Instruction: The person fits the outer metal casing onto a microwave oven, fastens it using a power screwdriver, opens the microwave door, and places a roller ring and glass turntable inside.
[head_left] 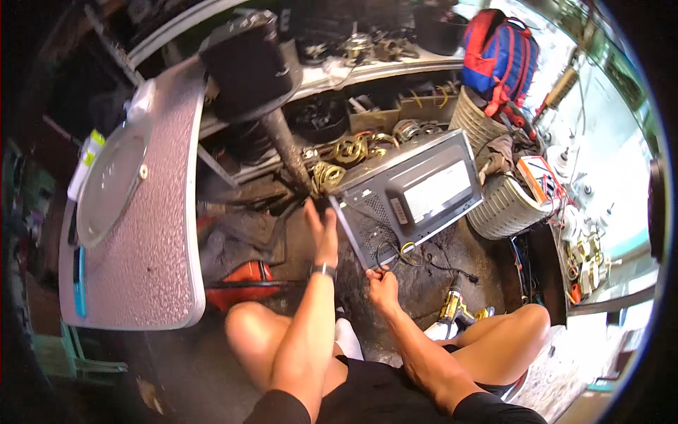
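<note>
A grey microwave oven [431, 201], its back with vents and a white label facing up, stands tilted on the floor in front of me. My left hand [323, 230] is open beside its left edge, fingers stretched out and thumb apart; whether it touches the metal I cannot tell. At the near lower corner, my right hand [383, 288] is closed on the casing edge. A black power cord [441, 267] trails from the oven across the floor near this hand. Next to my right leg stands a yellow and black cordless drill [453, 305].
On the left is a speckled table [159, 261] with a glass plate [113, 187] on it. Shelves [381, 71] at the back hold metal parts. To the right are wicker baskets [498, 208] and a red and blue backpack [505, 56]. Something red [244, 283] lies left of my arm.
</note>
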A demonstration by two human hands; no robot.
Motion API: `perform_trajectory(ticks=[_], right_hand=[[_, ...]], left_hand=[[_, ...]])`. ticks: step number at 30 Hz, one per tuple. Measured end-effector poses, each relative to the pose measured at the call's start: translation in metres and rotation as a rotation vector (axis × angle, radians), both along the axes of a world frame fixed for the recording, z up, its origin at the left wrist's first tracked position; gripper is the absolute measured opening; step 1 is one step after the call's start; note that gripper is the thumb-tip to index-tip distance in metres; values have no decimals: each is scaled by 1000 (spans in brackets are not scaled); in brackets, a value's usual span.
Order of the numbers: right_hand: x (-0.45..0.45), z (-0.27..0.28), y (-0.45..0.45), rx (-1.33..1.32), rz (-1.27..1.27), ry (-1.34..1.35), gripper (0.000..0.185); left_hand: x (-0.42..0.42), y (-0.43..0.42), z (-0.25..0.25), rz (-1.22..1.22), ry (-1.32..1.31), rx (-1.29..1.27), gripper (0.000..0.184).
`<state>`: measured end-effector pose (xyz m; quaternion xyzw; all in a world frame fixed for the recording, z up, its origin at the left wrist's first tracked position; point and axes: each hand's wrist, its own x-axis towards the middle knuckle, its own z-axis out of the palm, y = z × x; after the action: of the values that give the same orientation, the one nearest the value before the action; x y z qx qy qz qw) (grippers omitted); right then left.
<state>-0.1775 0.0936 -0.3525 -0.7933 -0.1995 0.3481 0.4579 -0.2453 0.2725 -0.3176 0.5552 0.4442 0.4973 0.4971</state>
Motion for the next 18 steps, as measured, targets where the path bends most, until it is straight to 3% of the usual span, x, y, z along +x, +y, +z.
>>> perform_trajectory(ticks=[1, 2, 5, 11, 15, 18], right_hand=[[0, -6, -2, 22, 4, -35, 23], [-1, -6, -4, 8, 27, -46, 23], [-1, -13, -2, 133, 7, -69, 24], [-3, -26, 0, 159, -32, -38, 19], [1, -3, -4, 151, 51, -70, 22], [12, -18, -7, 120, 102, 16, 22]], left_hand=[[10, 5, 13, -27, -11, 22, 90], [20, 10, 3, -4, -22, 8, 90], [49, 19, -22, 104, 6, 269, 66], [49, 8, -13, 141, 7, 256, 70], [49, -45, -52, 147, 123, 135, 78], [52, -39, -79, 146, 106, 58, 74]])
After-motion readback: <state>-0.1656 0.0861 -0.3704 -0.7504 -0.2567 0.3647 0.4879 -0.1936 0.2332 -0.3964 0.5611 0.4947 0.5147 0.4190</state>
